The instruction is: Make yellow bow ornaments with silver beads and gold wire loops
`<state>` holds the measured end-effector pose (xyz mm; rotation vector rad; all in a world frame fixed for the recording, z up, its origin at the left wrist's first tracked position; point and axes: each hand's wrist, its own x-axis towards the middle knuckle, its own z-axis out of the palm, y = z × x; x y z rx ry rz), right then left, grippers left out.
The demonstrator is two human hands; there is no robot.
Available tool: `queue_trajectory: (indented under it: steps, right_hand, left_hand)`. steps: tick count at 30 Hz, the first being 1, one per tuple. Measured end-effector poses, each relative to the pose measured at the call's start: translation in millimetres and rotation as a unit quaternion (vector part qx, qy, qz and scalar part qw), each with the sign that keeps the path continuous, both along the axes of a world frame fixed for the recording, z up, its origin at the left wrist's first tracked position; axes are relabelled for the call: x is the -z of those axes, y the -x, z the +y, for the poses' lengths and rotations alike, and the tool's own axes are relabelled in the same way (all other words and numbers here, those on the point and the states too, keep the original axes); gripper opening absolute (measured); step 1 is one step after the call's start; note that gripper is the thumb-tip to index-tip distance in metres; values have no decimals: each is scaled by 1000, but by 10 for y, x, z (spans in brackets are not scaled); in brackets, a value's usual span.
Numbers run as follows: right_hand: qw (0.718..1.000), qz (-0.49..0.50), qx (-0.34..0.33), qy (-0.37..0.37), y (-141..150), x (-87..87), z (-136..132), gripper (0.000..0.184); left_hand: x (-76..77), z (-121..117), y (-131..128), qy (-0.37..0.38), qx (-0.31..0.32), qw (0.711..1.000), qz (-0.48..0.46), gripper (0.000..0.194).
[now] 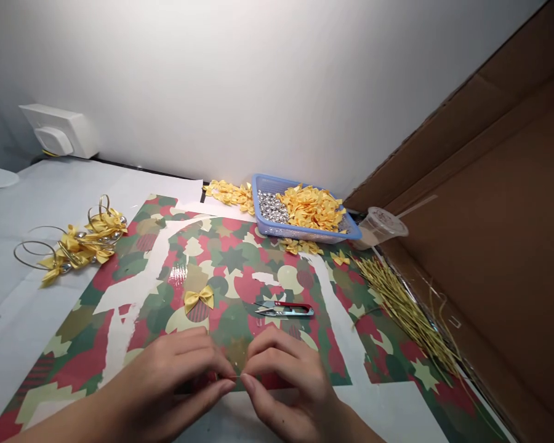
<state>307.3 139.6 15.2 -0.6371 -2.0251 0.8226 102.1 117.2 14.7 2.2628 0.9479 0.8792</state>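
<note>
My left hand and my right hand meet at the near edge of the patterned sheet, fingertips pinched close together. Between them stretches a short bit of thin strand; the rest of it is hidden by my fingers, and whether it is wire or thread I cannot tell. Just beyond my left hand lies a yellow ribbon bow. Thread snips with a red and silver body rest past my right hand, blades pointing left.
A blue basket holds silver beads and yellow bows. Bows tied to looped stems lie at left. A bundle of golden-green stems and a clear plastic cup are at right, beside a cardboard wall.
</note>
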Motion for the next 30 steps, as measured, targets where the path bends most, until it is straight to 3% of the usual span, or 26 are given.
queue_trajectory:
  steps: [6, 9, 12, 15, 16, 19, 22, 26, 30]
  right_hand:
    - [1000, -6, 24, 4, 35, 65, -19, 11]
    - [999, -4, 32, -25, 0, -35, 68, 4]
    - [994, 5, 95, -58, -91, -281, 405, 11]
    - [969, -83, 230, 17, -140, -510, 1010, 15]
    - [963, -107, 244, 34, -130, -550, 1240, 16]
    - [953, -186, 225, 78, -33, -544, 1858, 19]
    - [941, -259, 175, 133, 88, -425, 2221, 28]
    - [934, -282, 141, 169, 151, -301, 2353, 29]
    - [948, -231, 154, 157, 129, -324, 2314, 28]
  left_hand:
    - [120, 9, 47, 48, -17, 998, -37, 17]
    - [121, 8, 61, 72, -42, 995, -49, 17]
    - [118, 19, 75, 86, -57, 992, -66, 19]
    - [130, 34, 91, 79, -76, 992, -70, 21]
    - [137, 35, 97, 73, -77, 992, -69, 21]
    - [166, 21, 117, 59, -63, 994, -60, 20]
    - [196, -5, 134, 62, -53, 995, -51, 20]
    - [203, -26, 123, 56, -54, 995, -60, 20]
    - [151, -6, 88, 55, -84, 992, -81, 22]
